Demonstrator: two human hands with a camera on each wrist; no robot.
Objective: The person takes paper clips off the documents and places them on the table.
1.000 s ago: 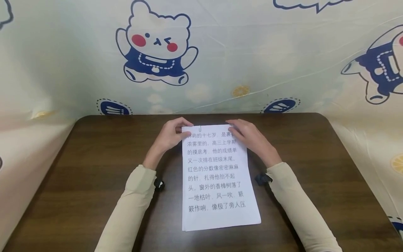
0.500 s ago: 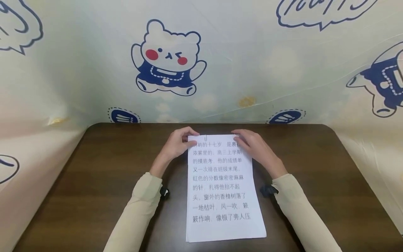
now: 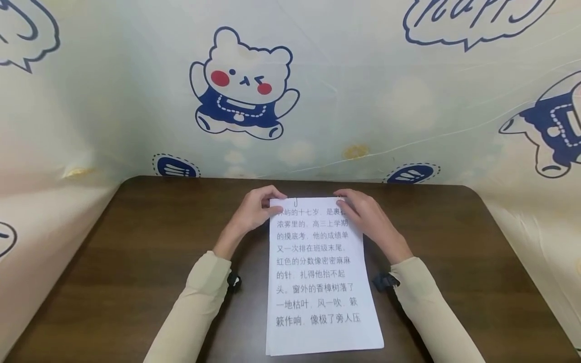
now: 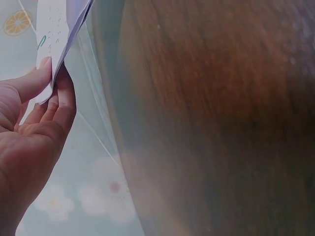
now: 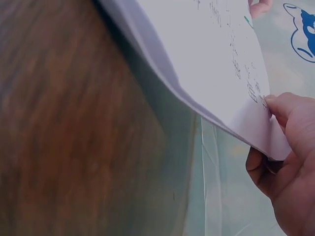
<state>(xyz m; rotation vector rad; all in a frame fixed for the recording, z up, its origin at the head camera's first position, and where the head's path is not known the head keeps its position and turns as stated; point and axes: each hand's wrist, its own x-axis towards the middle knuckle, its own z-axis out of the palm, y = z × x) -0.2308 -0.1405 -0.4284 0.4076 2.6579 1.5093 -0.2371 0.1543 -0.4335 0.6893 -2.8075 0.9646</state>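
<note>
Both hands hold a stack of white paper sheets (image 3: 324, 338) printed with large Chinese characters. At its top left corner, my left hand (image 3: 254, 209) pinches the sheets, thumb on the printed face and fingers behind. My right hand (image 3: 374, 219) grips the top right corner the same way, its thumb over the end of the first text line. A paper clip (image 3: 295, 202) sits on the top edge, close to the left hand; it looks green in the left wrist view (image 4: 42, 42). The right wrist view shows the sheets' long edge (image 5: 184, 96) slightly fanned into layers.
Beneath the paper is a dark brown wooden table (image 3: 136, 262) with rounded far corners. Behind it hangs a pale cloth (image 3: 354, 91) with cartoon bears, closing off the back and both sides. Each wrist wears a small dark camera band (image 3: 386, 281).
The head view has shifted, so the hands and paper appear lower and slightly further right than a second ago. Both hands keep the same hold on the top corners.
</note>
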